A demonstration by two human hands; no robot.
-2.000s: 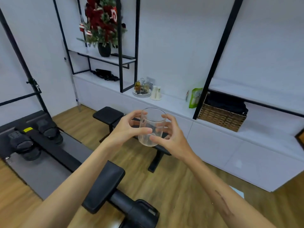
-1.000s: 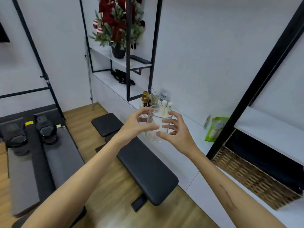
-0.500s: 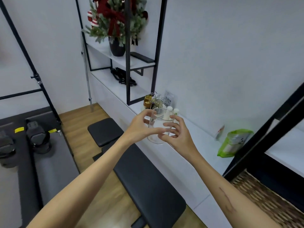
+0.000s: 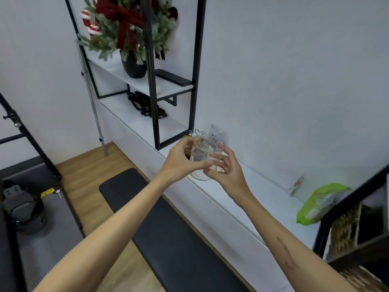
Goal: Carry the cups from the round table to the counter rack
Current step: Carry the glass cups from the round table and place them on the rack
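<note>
A clear glass cup (image 4: 201,152) is held upright between both hands over the edge of the white counter (image 4: 248,192). My left hand (image 4: 182,162) wraps its fingers and thumb round the cup's left side. My right hand (image 4: 226,167) holds the right side with curled fingers. Just behind the cup, wire loops of the counter rack (image 4: 196,132) stick up; the rest of the rack is hidden by the cup and hands. The round table is not in view.
A black padded bench (image 4: 160,224) runs along the counter front below my arms. A black metal shelf frame (image 4: 174,81) stands on the counter at left, with a potted Christmas plant (image 4: 130,34) above. A green bag (image 4: 322,203) and a wicker basket (image 4: 345,230) lie at right.
I have walked up to the counter with the cup in both hands; the rack and shelf frame have come much nearer, and the cup now hangs right in front of the rack.
</note>
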